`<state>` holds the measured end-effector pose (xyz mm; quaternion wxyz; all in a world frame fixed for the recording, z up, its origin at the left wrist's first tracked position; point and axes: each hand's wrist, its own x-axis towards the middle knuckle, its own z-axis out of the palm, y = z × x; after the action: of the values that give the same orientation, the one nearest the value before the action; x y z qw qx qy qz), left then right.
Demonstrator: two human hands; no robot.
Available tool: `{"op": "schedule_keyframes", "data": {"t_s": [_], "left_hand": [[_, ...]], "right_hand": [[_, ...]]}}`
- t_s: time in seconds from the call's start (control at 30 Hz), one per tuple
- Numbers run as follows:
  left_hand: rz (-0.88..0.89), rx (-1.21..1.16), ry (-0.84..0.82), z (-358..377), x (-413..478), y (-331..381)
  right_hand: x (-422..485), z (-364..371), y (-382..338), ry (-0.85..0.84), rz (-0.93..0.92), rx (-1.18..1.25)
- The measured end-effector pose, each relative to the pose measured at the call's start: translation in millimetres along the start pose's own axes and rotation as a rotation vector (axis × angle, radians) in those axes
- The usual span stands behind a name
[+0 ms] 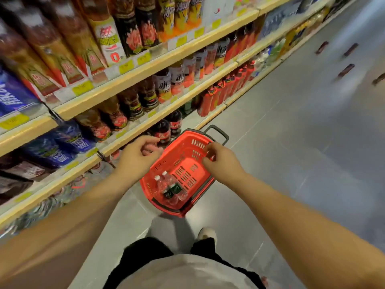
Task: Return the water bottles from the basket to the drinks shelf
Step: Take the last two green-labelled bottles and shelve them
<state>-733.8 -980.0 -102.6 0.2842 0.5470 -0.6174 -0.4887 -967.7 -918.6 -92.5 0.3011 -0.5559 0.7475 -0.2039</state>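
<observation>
Red basket (183,140), cream shelves (133,80), grey floor (291,142).
The basket is bright red with slotted walls and a dark grey handle (221,131). The water bottles (170,187) in it are clear, white-capped, with dark green labels. The shelves carry yellow-green price tags (83,88). The floor is plain grey tile.

Both bare forearms reach forward, close together. The left hand (138,155) hovers with fingers loosely curved; the right hand (221,162) has its fingers curled in, holding nothing.
</observation>
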Motion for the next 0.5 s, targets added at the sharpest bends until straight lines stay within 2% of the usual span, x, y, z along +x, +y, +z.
{"op": "schedule_keyframes", "data": {"t_s": [0.2,0.33,0.5], "left_hand": [[-0.143,-0.064,0.167,12,24,-2],[-0.167,-0.077,0.216,12,46,-4],[-0.196,0.022,0.286,15,60,-3]], "right_hand": [[62,-14,6,-0.153,-0.102,0.001],[99,-9,4,-0.201,-0.116,-0.005],[137,-3,5,-0.287,-0.158,-0.016]]}}
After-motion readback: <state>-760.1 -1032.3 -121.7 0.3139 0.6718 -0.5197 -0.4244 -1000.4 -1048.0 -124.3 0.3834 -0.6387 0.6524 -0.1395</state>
